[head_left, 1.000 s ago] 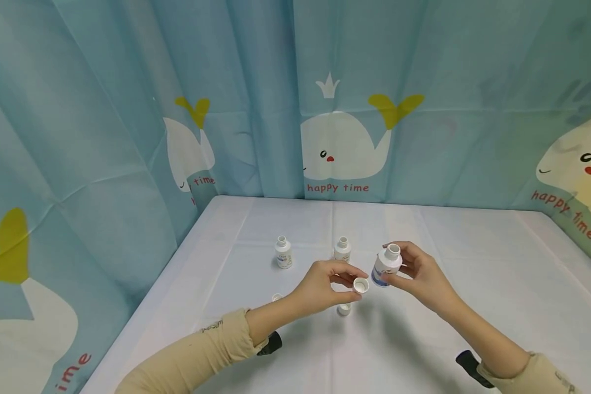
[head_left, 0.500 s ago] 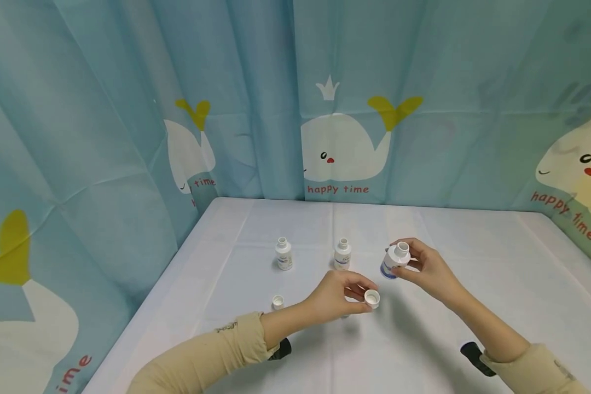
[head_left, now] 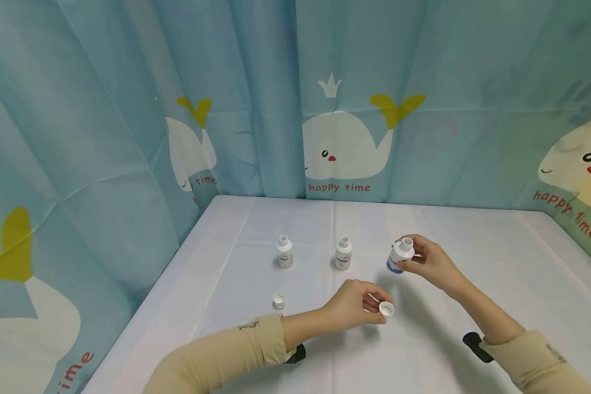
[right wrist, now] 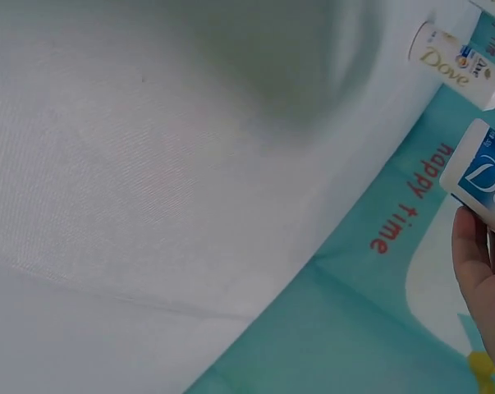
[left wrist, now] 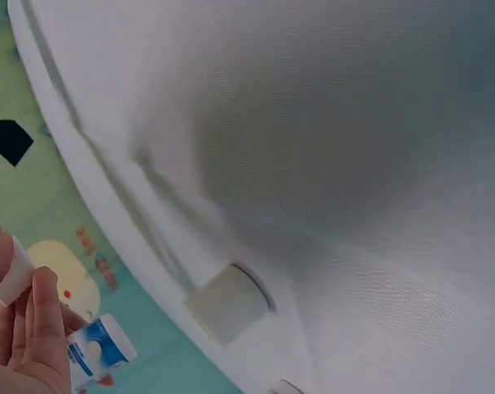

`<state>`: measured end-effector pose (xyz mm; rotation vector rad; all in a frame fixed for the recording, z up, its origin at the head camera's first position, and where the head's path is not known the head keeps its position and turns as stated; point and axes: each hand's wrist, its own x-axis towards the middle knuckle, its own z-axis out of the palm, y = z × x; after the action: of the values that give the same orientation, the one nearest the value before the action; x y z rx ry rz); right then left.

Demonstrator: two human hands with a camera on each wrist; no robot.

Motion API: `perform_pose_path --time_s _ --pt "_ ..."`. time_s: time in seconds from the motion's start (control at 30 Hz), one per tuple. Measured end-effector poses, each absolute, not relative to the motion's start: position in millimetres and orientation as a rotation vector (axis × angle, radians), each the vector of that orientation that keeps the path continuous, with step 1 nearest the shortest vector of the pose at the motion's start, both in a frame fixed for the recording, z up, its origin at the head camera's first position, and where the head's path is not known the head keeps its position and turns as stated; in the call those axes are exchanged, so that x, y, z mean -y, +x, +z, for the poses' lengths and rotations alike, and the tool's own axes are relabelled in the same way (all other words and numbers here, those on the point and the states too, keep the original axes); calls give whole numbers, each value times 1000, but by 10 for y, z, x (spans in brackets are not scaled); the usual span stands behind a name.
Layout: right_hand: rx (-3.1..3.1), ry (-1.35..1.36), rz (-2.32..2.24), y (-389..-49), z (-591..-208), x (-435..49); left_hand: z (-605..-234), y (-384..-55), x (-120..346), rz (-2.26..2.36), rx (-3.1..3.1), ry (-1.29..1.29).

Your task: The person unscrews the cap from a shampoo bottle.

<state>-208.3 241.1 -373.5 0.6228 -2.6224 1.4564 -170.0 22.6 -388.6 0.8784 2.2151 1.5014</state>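
Observation:
My left hand pinches a white screw cap between thumb and fingers, its hollow side facing up. In the left wrist view the cap sits at the fingertips. My right hand grips a small white bottle with a blue label, uncapped and slightly tilted, above the table. Its blue label shows in the right wrist view. Two more open white bottles stand upright on the table: one in the middle, one on the left.
A loose white cap lies in front of the left bottle. Another cap lies on the cloth in the left wrist view; the left hand hides it from the head camera. A white cloth covers the table, with a blue whale-print curtain behind.
My left hand has moved right and toward me with the cap. My right hand has carried the bottle a little to the right, away from the cap. The middle bottle is now fully uncovered.

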Motion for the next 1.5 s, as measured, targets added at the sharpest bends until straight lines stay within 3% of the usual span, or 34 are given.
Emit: perform_pose_path --time_s 1.5 --pt "2714 659 1443 -2364 -4055 -2723 -4150 -1811 -931 910 -2634 1078"
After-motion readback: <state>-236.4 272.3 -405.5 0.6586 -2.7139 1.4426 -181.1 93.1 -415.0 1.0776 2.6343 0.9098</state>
